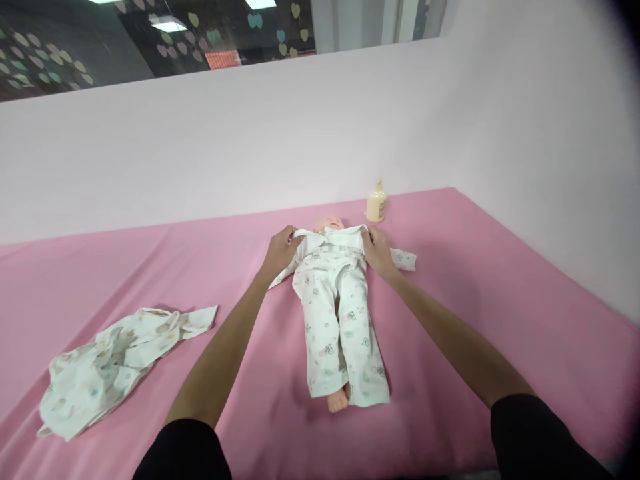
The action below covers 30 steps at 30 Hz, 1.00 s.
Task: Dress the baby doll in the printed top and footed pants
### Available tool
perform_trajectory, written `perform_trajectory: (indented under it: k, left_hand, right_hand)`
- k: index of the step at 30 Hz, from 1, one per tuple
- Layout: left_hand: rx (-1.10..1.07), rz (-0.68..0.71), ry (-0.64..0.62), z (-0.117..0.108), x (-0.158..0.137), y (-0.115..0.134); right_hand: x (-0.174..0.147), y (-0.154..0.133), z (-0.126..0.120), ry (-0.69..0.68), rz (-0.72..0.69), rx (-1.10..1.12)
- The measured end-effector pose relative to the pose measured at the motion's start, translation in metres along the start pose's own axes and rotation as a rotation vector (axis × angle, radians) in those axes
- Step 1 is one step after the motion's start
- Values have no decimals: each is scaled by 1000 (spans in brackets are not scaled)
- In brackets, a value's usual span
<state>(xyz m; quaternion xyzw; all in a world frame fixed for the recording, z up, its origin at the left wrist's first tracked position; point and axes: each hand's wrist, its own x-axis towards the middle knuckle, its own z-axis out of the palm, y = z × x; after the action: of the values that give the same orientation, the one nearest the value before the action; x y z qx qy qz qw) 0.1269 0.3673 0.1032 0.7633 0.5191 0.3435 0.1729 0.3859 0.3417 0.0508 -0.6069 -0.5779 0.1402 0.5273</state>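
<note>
A baby doll (337, 400) lies on its back, its head away from me and one foot showing below a trouser leg. It wears white printed trousers (327, 320) and a white printed top (330, 239). My left hand (281, 250) pinches the top's edge at the doll's left side in view. On the opposite side, my right hand (379, 251) grips the other edge, so the cloth is drawn out between my hands. One sleeve (404, 259) sticks out flat beyond my right wrist. The doll's arms are hidden.
A pink sheet (440, 373) covers the surface. Crumpled white printed baby clothing (115, 367) lies at the left. Behind the doll, a cream pump bottle (377, 202) stands near the white wall (225, 147). Another wall (560, 147) bounds the right side.
</note>
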Motion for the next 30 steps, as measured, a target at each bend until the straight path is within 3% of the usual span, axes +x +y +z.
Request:
perform_trajectory:
  k: [3, 6, 9, 12, 15, 18, 22, 24, 30]
  left_hand:
    - [87, 90, 9, 2, -15, 4]
    - [207, 175, 4, 9, -34, -1]
    - [345, 306, 9, 16, -55, -14]
    - [409, 351, -21, 21, -74, -27]
    - [384, 253, -42, 23, -82, -36]
    - [325, 110, -25, 24, -78, -42]
    - [186, -37, -59, 29, -64, -49]
    - [117, -68, -117, 31, -58, -51]
    - [-77, -161, -198, 30, -50, -46]
  right_hand:
    - [-12, -2, -5, -39, -59, -31]
    - [-27, 4, -14, -56, -214, -141]
    - [-45, 19, -23, -72, -415, -263]
    - [-63, 40, -29, -90, -489, -317]
    - [-74, 53, -29, -64, -384, -320]
    - [-73, 55, -23, -65, -135, -263]
    - [-62, 49, -9, -176, 205, -125]
    - [-57, 48, -4, -200, 251, -114]
    - [-53, 47, -3, -248, 186, -90]
